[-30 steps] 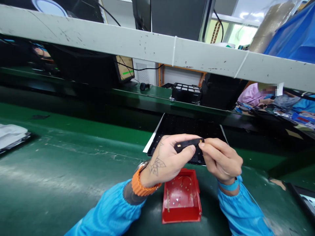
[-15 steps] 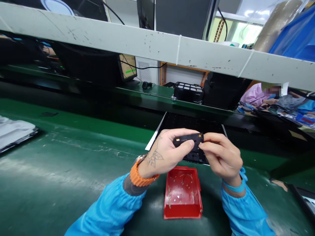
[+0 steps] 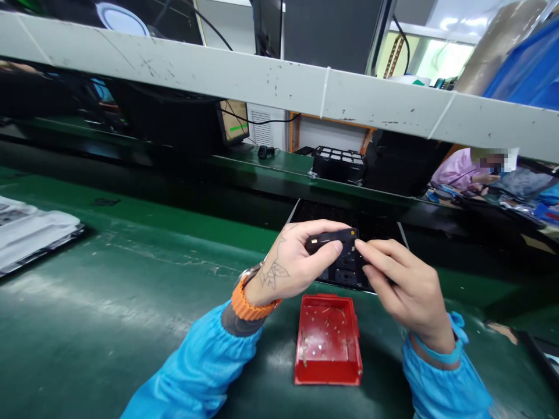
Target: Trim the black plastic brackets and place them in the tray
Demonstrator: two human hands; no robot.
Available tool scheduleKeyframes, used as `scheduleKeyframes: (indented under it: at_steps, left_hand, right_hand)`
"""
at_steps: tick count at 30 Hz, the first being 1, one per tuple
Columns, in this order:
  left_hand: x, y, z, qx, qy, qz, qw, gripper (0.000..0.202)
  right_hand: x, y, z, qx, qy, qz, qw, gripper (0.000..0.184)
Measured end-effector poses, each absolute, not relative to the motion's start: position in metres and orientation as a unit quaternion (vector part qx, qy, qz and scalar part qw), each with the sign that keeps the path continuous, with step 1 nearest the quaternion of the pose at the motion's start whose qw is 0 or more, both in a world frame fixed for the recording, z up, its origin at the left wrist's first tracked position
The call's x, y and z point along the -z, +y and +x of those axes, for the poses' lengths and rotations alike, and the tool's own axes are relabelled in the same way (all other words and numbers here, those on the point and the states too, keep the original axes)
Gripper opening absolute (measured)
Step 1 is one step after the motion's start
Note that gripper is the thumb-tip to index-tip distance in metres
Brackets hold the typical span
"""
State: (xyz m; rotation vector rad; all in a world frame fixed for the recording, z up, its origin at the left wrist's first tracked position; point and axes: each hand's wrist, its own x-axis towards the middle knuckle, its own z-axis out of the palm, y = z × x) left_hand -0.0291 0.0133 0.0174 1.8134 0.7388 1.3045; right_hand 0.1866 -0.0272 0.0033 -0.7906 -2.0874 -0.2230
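A small black, rounded casing [image 3: 326, 237] with gold-coloured spots near its ends is gripped by my left hand [image 3: 299, 259]; the thumb lies across its front, and the fingers behind are hidden. My right hand [image 3: 406, 285] is at the casing's right end. Its index fingertip touches or nearly touches the edge there, while the thumb stands apart lower down with no object visible between them. Below both hands a red plastic bin [image 3: 328, 369] rests on the green bench, with several tiny light bits scattered inside. Behind the hands lies a dark tray or panel [image 3: 371, 218] with pale side edges.
The green bench [image 3: 144, 326] stretches left to a stack of white and black trays [image 3: 39, 224]. A grey shelf beam [image 3: 244, 73] crosses above. Beyond stand a black box with pale squares [image 3: 338, 163], a monitor [image 3: 234, 121], and a person in pink [image 3: 456, 171].
My right thumb and index finger have come apart, and that hand has shifted slightly right and down. The left hand keeps the casing, now slightly higher. The camera view has shifted slightly.
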Motion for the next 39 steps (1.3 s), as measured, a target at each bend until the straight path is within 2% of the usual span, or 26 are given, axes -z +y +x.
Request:
scheduleKeyframes:
  at_steps: [5,10,12,16,21,28,34,39]
  left_hand:
    - [-0.018,0.011,-0.030,-0.498,0.282,0.727,0.379,0.026]
    - [-0.021,0.009,-0.031,-0.465,0.271,0.762,0.361,0.024]
    - [-0.022,0.009,-0.031,-0.456,0.264,0.772,0.355,0.024]
    - [-0.022,0.008,-0.031,-0.459,0.262,0.787,0.319,0.024]
    - [-0.023,0.003,-0.032,-0.493,0.241,0.796,0.254,0.021]
    - [-0.026,0.003,-0.034,-0.493,0.212,0.813,0.228,0.020]
    - [-0.026,0.004,-0.033,-0.491,0.231,0.803,0.245,0.020]
    - [-0.026,0.002,-0.034,-0.483,0.235,0.800,0.267,0.019]
  right_hand:
    - [-0.009,-0.025,0.192,0.091,-0.868,-0.283,0.397,0.031]
    - [-0.022,-0.037,0.205,-0.054,-0.907,-0.225,0.353,0.024]
    - [-0.024,-0.039,0.206,-0.080,-0.903,-0.214,0.364,0.025]
    - [-0.021,-0.040,0.203,-0.017,-0.873,-0.250,0.418,0.036]
    - [-0.017,-0.040,0.198,0.038,-0.881,-0.272,0.385,0.034]
    - [-0.020,-0.042,0.204,-0.016,-0.895,-0.244,0.373,0.027]
    - [-0.016,-0.040,0.202,0.020,-0.890,-0.261,0.373,0.037]
    - [-0.018,-0.040,0.200,-0.007,-0.900,-0.237,0.367,0.027]
